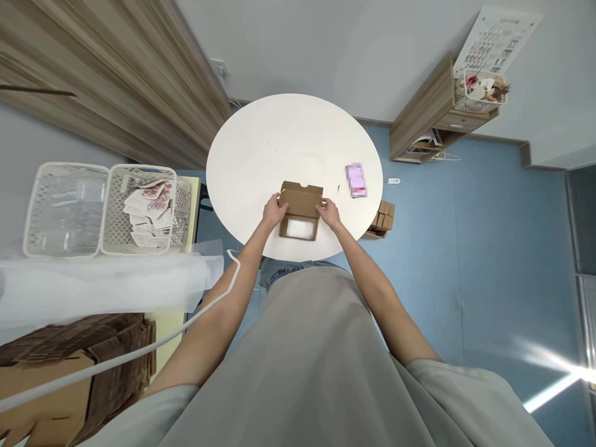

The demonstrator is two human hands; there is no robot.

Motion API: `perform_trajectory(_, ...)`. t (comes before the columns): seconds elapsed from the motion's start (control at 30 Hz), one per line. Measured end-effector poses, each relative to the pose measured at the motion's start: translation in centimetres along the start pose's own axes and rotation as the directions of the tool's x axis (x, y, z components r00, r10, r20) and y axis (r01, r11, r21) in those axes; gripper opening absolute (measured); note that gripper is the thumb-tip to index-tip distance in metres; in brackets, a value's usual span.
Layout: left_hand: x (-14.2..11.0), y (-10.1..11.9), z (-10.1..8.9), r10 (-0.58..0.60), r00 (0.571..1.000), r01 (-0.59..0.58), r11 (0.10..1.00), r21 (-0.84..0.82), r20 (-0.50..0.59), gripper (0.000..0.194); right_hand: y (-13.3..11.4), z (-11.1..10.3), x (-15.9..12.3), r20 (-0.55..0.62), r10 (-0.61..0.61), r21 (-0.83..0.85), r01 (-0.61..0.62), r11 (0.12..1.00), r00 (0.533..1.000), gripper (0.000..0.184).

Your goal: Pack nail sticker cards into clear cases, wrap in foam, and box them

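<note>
1. Across the middle of the frame spread the round white table [288,143], and there, near its lower edge, sat the action!
2. Upper right, a wooden cabinet [421,108] stood against the wall, a white basket [479,102] on top.
3. Behind that basket rose a pale poster [498,40], packed with rows of print and small pictures, all too small to read.
4. Over at the left, two white baskets sat side by side: the outer one [67,248] held clear plastic pieces, the inner one [138,250] printed packets [149,208] whose lettering blurred past reading.
5. Centre stage, the brown cardboard box [300,202] lay open on the table, its lid up on the far side, squarely between the two hands. No writing could be made out on it.
6. And the grip! The left hand [274,211] pinched the lid's left edge, thumb on the near face, fingers curled round the side; the right hand [329,213] pinched the right edge, its thumb by the fold.
7. Right of the box, well apart from the fingers, lay a pink rectangular item [356,180], its face pixelated and unreadable.
8. Inside the box, just below the thumbs, nestled the white contents [300,229], no label legible.
</note>
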State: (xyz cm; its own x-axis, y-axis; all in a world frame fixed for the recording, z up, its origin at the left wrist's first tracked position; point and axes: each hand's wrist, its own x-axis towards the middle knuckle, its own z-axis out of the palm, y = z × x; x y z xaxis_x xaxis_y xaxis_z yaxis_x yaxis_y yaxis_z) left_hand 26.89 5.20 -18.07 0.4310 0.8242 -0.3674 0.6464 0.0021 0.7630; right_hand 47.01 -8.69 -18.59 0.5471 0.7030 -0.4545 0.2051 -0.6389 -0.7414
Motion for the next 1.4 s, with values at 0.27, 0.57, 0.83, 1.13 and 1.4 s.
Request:
perform_trajectory(0.27,0.0,1.2,0.1,0.079,0.997,-0.082,0.970,-0.229,-0.023,0.060,-1.2,-1.3,0.1,-0.052,-0.294,0.023,0.295,0.955,0.954,0.046)
perform_trajectory(0.57,-3.5,-1.9,1.7,0.123,0.992,-0.119,0.986,-0.117,0.032,0.067,1.9,-1.5,-3.7,0.088,-0.359,-0.205,0.370,0.906,0.929,0.061)
perform_trajectory(0.83,-9.3,-4.3,2.5,0.213,0.976,-0.216,0.973,0.079,0.046,0.078,3.8,-1.5,-9.4,0.218,-0.265,-0.421,0.336,0.842,0.939,0.077)
perform_trajectory(1.13,-12.1,-4.0,2.8,0.059,0.996,-0.071,0.979,0.194,0.066,0.049,3.1,-2.1,-11.5,0.222,-0.040,-0.614,0.171,0.771,0.974,0.043)
perform_trajectory(1.4,-12.1,-4.7,4.3,-0.090,0.994,0.098,0.987,-0.130,0.068,0.055,4.6,-1.2,-11.1,0.275,0.013,-0.519,0.137,0.844,0.961,0.047)
